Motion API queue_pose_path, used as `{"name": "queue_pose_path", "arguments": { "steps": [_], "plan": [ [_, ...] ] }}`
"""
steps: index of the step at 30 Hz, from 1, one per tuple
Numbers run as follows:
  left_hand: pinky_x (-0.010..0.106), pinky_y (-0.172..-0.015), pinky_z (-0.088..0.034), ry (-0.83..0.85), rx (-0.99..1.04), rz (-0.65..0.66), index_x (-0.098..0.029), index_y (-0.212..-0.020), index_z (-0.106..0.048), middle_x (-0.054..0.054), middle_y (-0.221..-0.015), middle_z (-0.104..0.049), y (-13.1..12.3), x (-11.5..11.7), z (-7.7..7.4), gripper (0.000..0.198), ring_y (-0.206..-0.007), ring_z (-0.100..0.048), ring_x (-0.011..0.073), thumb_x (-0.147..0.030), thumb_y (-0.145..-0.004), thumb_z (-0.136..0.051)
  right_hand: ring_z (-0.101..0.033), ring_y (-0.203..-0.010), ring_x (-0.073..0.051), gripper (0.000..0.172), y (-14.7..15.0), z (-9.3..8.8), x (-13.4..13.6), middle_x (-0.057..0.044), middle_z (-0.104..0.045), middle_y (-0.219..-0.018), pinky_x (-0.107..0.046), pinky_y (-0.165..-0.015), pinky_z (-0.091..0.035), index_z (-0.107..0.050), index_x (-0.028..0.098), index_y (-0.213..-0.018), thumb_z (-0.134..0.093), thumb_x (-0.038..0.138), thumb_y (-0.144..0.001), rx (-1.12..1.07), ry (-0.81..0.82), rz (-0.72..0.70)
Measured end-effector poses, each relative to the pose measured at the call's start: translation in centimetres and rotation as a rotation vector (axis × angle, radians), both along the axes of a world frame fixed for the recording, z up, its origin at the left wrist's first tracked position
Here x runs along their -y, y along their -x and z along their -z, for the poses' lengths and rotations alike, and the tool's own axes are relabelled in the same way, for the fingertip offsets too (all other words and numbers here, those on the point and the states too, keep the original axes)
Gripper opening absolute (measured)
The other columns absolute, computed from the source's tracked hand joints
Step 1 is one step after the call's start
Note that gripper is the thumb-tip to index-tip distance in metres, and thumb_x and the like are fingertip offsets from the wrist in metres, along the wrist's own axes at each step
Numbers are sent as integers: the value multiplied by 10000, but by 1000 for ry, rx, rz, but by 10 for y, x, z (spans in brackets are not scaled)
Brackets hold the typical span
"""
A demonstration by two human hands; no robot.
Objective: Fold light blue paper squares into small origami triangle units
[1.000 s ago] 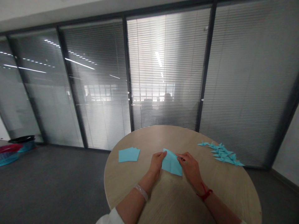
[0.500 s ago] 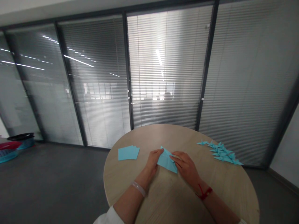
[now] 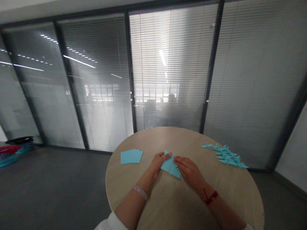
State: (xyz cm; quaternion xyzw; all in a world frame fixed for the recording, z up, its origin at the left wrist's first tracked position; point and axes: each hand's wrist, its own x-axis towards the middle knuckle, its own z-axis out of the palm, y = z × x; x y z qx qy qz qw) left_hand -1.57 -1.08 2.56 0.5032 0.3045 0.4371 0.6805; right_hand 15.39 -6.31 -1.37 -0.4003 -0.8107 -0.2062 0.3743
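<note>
A light blue paper sheet [image 3: 170,166], folded into a triangle, lies on the round wooden table [image 3: 168,204]. My left hand [image 3: 158,160] pinches its upper left corner with the fingertips. My right hand [image 3: 188,169] rests on its right side, fingers stretched flat and pressing the fold down. A clear bracelet is on my left wrist and a red string on my right.
A small stack of flat blue paper squares [image 3: 131,156] lies to the left on the table. Several folded blue paper cranes [image 3: 225,155] sit at the right rear. Glass walls with blinds [image 3: 168,73] stand behind. Coloured baskets [image 3: 14,150] are on the floor at far left.
The paper went from a wider folded sheet to a narrower triangle. My right hand moved left over it and flattened. My left hand stayed at the upper corner.
</note>
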Motion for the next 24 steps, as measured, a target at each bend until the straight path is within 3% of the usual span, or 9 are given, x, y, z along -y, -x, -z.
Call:
{"name": "queue_pose_path", "arguments": {
  "steps": [7,11,16,19,24],
  "plan": [
    [261,-546,-418,-32,-54,-40,-97,-648,-632,34,-589,-628,4,-5,7,407,-503,-534,129,-415,-469,-813,-544,-1094,-216,325,8,-2,6,-100,-619,-1158,-410,-958,-453,-610,180,-1146,-417,136,-888,0,52,-16],
    [243,-529,-398,-114,-101,-79,-112,-647,-619,10,-576,-602,5,-11,9,404,-507,-521,123,-439,-487,-794,-553,-1059,-230,270,12,-10,10,-106,-627,-1120,-426,-950,-442,-640,199,-1087,-497,288,-875,-304,204,-88],
    [209,-473,-334,-273,-220,-62,-142,-621,-560,-36,-532,-529,0,-13,12,397,-467,-443,89,-477,-532,-752,-638,-812,-209,398,10,-12,3,-98,-683,-931,-312,-717,-525,-649,144,-995,-535,476,-807,-903,661,-148],
    [202,-461,-313,-350,-288,-49,-153,-623,-542,-41,-532,-510,-4,-12,13,394,-470,-419,85,-496,-562,-725,-608,-663,-180,436,9,-10,0,-42,-664,-710,-259,-609,-488,-671,120,-782,-600,545,-719,-932,850,-218],
    [200,-456,-283,-399,-343,-51,-161,-623,-525,-38,-535,-491,-6,-11,15,379,-483,-405,89,-496,-591,-699,-541,-568,-156,471,8,-8,2,-2,-589,-571,-229,-519,-421,-658,124,-669,-616,593,-668,-958,896,-170]
  ]
}}
